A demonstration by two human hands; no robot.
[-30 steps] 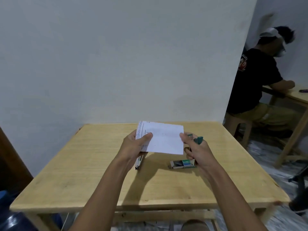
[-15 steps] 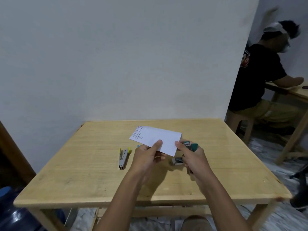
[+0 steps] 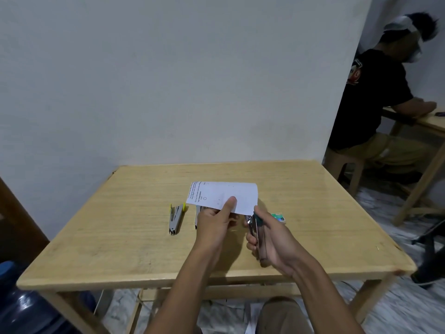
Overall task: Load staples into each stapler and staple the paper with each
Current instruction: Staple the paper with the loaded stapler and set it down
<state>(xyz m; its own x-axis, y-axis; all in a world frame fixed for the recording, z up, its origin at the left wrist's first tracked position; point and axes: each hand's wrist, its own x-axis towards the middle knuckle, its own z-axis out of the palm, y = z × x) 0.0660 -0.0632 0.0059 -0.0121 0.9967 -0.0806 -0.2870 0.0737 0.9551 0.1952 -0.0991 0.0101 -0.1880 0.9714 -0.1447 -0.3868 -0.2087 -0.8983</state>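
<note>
The left hand (image 3: 215, 225) has a closed grip on the white sheet of printed paper (image 3: 224, 195). The thumb is pressed flat on its near face and the fingers are curled behind its lower edge, holding it up off the table. Just to the right, the right hand (image 3: 274, 242) is wrapped tight round a silver metal stapler with a dark green handle (image 3: 255, 227). Its nose points up and away, right at the paper's near right corner; whether the corner sits inside its mouth I cannot tell. Both are held above the middle of the pale wooden table (image 3: 120, 237).

On the table, left of the left hand, lies a silver stapler with yellow tips (image 3: 175, 219). Between it and the hand another slim silver stapler (image 3: 198, 216) peeks out, mostly hidden by the knuckles. A small green and white staple box (image 3: 279, 217) rests just beyond the right hand.

Far right, another person in a black shirt (image 3: 370, 97) sits at a second table (image 3: 433, 121). A blue water jug (image 3: 21, 307) stands on the floor at near left.
</note>
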